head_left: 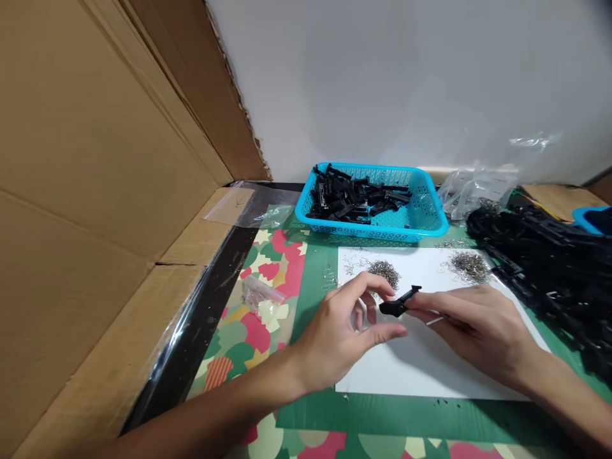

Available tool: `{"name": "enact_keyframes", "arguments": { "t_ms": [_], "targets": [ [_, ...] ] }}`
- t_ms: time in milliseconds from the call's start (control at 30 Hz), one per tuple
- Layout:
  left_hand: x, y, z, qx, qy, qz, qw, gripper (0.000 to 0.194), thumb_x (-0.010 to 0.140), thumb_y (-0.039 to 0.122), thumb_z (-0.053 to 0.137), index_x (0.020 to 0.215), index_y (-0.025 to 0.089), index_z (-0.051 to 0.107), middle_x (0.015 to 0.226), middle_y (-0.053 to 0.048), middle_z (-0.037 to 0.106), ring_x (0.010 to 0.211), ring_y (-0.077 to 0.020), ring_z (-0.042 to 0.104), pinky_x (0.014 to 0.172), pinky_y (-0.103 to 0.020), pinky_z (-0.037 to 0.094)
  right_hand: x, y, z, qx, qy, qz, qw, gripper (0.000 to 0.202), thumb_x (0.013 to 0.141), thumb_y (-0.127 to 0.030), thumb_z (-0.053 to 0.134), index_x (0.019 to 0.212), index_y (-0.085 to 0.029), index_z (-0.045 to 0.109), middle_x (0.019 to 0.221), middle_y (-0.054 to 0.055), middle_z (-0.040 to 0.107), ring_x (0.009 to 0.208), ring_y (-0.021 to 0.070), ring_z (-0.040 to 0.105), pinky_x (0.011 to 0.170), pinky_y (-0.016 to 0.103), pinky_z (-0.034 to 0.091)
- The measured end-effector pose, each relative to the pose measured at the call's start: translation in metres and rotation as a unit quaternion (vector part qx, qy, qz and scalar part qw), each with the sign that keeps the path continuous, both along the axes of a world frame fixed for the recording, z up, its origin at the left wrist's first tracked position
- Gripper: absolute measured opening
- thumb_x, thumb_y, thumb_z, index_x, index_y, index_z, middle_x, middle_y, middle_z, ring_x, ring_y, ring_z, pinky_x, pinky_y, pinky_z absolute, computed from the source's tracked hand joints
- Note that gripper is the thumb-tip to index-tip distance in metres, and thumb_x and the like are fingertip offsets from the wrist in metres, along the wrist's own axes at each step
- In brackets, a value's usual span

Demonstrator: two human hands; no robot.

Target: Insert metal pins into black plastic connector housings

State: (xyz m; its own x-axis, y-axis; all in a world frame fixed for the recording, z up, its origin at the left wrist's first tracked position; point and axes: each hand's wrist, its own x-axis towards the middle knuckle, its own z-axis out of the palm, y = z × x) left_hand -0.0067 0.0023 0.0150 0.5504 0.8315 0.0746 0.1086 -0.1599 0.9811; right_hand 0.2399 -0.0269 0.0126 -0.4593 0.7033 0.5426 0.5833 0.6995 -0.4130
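Between my two hands, above a white sheet (421, 363), is a small black plastic part (398, 305). The fingers of my right hand (482, 325) are closed on its right end. A thin pale stick-like piece (434, 320) also shows under those fingers; what it is I cannot make out. My left hand (342, 331) curves around the part's left end with thumb and fingers apart. Its fingertips are close to the part, and contact is hard to judge. Behind the hands lie two piles of tiny metal pieces, one on the left (384, 274) and one on the right (468, 266).
A blue basket (430, 220) of black plastic parts stands at the back. More black parts (549, 268) are heaped at the right. A clear bag (478, 188) and small zip bag (262, 296) lie around. Cardboard (95, 140) walls the left side.
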Motion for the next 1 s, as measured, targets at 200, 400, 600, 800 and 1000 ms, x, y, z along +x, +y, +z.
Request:
{"name": "enact_keyframes", "arguments": {
  "t_ms": [200, 400, 600, 800, 1000],
  "targets": [
    [0.0, -0.001, -0.003, 0.101, 0.092, 0.038, 0.99, 0.018, 0.101, 0.032, 0.078, 0.114, 0.021, 0.076, 0.091, -0.001, 0.075, 0.073, -0.0153, 0.06, 0.071, -0.029, 0.049, 0.001, 0.002, 0.007, -0.077, 0.02, -0.004, 0.997, 0.017, 0.104, -0.017, 0.063, 0.106, -0.022, 0.079, 0.068, -0.002, 0.076, 0.045, 0.0099, 0.06, 0.046, 0.023, 0.043],
    [0.001, -0.001, -0.004, 0.104, 0.11, 0.031, 0.988, 0.019, 0.103, 0.03, 0.075, 0.12, 0.022, 0.076, 0.099, -0.001, 0.079, 0.077, -0.0154, 0.066, 0.074, -0.028, 0.051, 0.005, 0.007, 0.017, -0.172, 0.11, -0.108, 0.973, 0.03, 0.111, -0.036, 0.056, 0.1, -0.021, 0.08, 0.072, 0.001, 0.072, 0.061, 0.0149, 0.066, 0.053, 0.025, 0.048],
    [0.002, -0.002, -0.004, 0.111, 0.122, 0.006, 0.986, 0.015, 0.102, 0.025, 0.076, 0.117, 0.022, 0.076, 0.105, -0.003, 0.081, 0.088, -0.0205, 0.072, 0.084, -0.033, 0.056, 0.01, 0.013, 0.014, -0.15, 0.114, -0.14, 0.972, 0.035, 0.111, -0.045, 0.056, 0.102, -0.026, 0.084, 0.097, 0.007, 0.07, 0.095, 0.0224, 0.071, 0.082, 0.033, 0.057],
    [0.002, -0.002, -0.005, 0.144, 0.131, -0.009, 0.981, 0.019, 0.099, 0.019, 0.079, 0.118, 0.02, 0.075, 0.108, -0.006, 0.08, 0.096, -0.0233, 0.073, 0.091, -0.037, 0.057, 0.011, 0.019, 0.01, -0.327, 0.319, -0.095, 0.885, 0.046, 0.107, -0.054, 0.062, 0.085, -0.017, 0.077, 0.065, 0.004, 0.069, 0.053, 0.0147, 0.061, 0.052, 0.026, 0.052],
    [0.001, -0.001, -0.006, 0.156, 0.141, -0.017, 0.977, 0.018, 0.1, 0.015, 0.076, 0.118, 0.018, 0.075, 0.108, -0.006, 0.08, 0.099, -0.0243, 0.073, 0.091, -0.038, 0.056, 0.005, 0.023, 0.008, -0.469, 0.45, -0.051, 0.758, 0.035, 0.09, -0.047, 0.087, 0.096, -0.014, 0.074, 0.078, 0.008, 0.077, 0.064, 0.0172, 0.073, 0.061, 0.028, 0.064]
  ]
}}
